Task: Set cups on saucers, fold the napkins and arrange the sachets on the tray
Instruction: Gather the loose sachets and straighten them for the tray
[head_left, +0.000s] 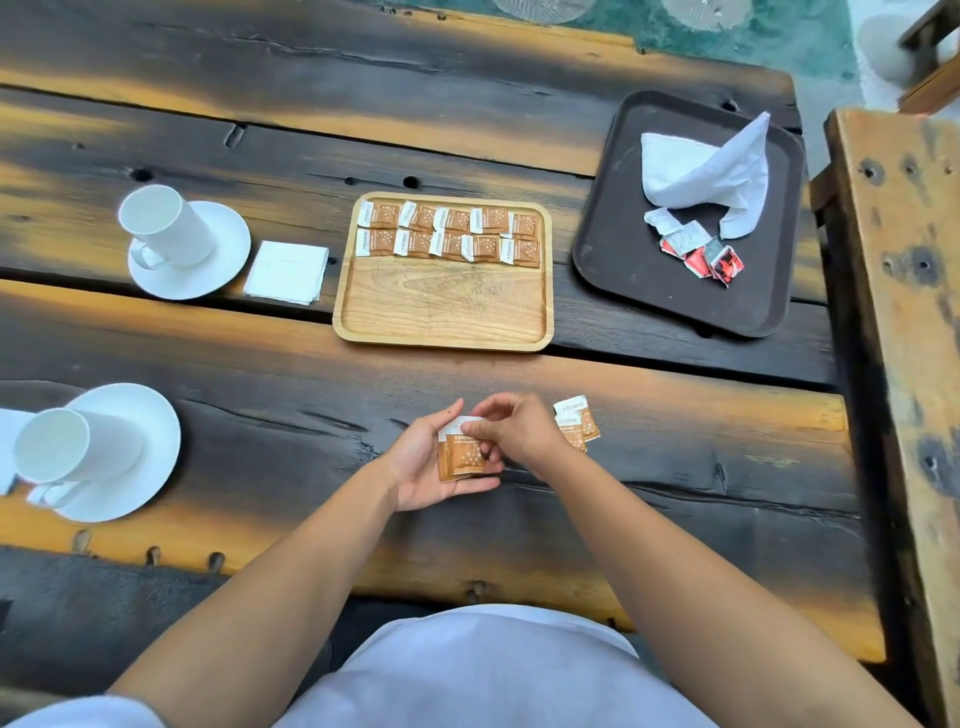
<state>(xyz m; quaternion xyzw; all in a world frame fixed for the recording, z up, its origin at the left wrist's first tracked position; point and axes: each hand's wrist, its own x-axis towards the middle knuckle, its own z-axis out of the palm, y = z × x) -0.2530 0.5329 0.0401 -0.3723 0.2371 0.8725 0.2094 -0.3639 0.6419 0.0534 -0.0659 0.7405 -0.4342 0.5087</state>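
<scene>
My left hand (423, 457) cradles a small stack of brown sachets (464, 457) just above the table's near plank. The fingers of my right hand (511, 428) pinch the white top edge of that stack. A few more brown sachets (576, 423) lie on the wood just right of my right hand. The wooden tray (441, 312) holds two rows of several brown sachets (449, 234) along its far side. One white cup (163, 223) stands on a saucer (223, 260) at the left, another cup (72, 447) on a saucer (150, 415) at the near left. A folded napkin (287, 271) lies beside the far saucer.
A dark plastic tray (623, 260) at the right carries a crumpled white napkin (711, 166) and several red and white sachets (701, 249). A wooden bench or beam (898, 312) borders the table's right edge. A white cloth corner (8, 441) shows at the far left.
</scene>
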